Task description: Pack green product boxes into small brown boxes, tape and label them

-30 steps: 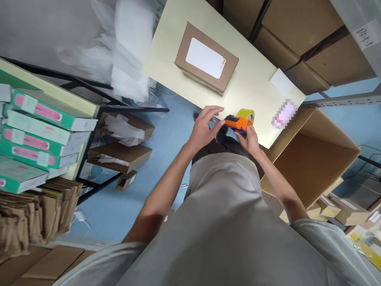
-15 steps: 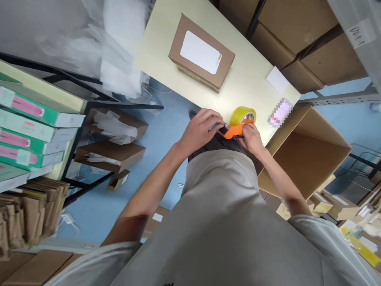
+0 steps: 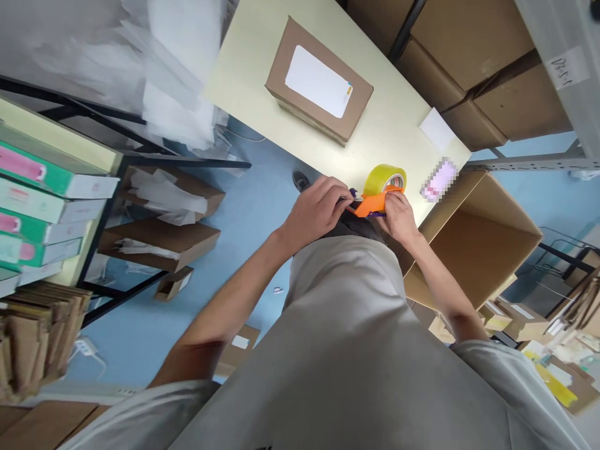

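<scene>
An orange tape dispenser point(image 3: 371, 205) with a roll of yellow tape point(image 3: 377, 179) on it is held in front of my waist, by the near edge of the table. My right hand point(image 3: 399, 217) grips its right end, with the fingers wrapped round the frame. At the opposite, front end of the dispenser, the fingertips of my left hand point(image 3: 319, 205) are pinched together; what lies between them is too small to make out. Beyond my hands, a closed brown cardboard box point(image 3: 320, 81) with a white label on top rests on the pale table point(image 3: 248, 75).
A white paper point(image 3: 437, 129) and a blurred-out pink item point(image 3: 439, 179) lie on the table's right part. A large open carton point(image 3: 487, 250) stands to the right. Shelved cartons point(image 3: 469, 44) border the far side. Green-and-white boxes point(image 3: 42, 194) are stacked on the left.
The view has shifted slightly, so the shelves at left sit further left. Both hands stay at the tape dispenser, which has barely moved.
</scene>
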Demonstrator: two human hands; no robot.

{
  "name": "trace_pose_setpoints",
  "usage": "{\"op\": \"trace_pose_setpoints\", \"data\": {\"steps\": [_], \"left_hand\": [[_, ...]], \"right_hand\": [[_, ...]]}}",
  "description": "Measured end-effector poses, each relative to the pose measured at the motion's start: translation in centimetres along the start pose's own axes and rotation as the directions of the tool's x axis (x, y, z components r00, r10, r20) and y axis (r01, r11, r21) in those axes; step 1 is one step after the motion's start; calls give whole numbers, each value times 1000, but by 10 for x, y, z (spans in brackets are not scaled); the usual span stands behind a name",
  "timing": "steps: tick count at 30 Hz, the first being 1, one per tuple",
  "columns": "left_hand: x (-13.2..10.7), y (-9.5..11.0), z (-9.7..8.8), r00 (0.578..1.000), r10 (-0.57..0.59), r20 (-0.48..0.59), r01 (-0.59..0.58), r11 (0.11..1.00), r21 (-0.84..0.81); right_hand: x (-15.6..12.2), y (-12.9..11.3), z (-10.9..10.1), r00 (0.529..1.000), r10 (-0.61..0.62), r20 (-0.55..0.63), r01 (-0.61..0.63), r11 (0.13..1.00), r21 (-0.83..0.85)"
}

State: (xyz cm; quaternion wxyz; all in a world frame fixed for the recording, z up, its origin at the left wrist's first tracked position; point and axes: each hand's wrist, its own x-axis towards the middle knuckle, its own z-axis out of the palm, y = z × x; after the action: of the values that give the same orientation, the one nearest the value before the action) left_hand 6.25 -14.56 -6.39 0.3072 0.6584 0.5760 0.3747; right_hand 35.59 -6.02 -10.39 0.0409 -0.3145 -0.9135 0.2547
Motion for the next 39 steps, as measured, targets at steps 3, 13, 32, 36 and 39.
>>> {"op": "trace_pose_setpoints", "data": {"steps": [3,13,32,36,39], "left_hand": [[0,-5,-1,999,-25,-39,25,1000,5],[-22,-51,26,969,-190,-158,174,979,-108],[62,-177,64,687,-470,-554,297,878,-377],[66,-189,72,686,-461,-563,317,886,-338],[70,-200,81,674,-450,-586,327,893,-310]], "right_hand": [[3,-3,-1,999,-14,30,14,1000,-10],[-10,10,3,979,89,186,-75,994,-81],[57,68,62,870,492,-24,-492,866,-84],[58,67,73,872,489,-30,-483,848,-219],[59,67,79,878,477,-37,-465,834,-296]]}}
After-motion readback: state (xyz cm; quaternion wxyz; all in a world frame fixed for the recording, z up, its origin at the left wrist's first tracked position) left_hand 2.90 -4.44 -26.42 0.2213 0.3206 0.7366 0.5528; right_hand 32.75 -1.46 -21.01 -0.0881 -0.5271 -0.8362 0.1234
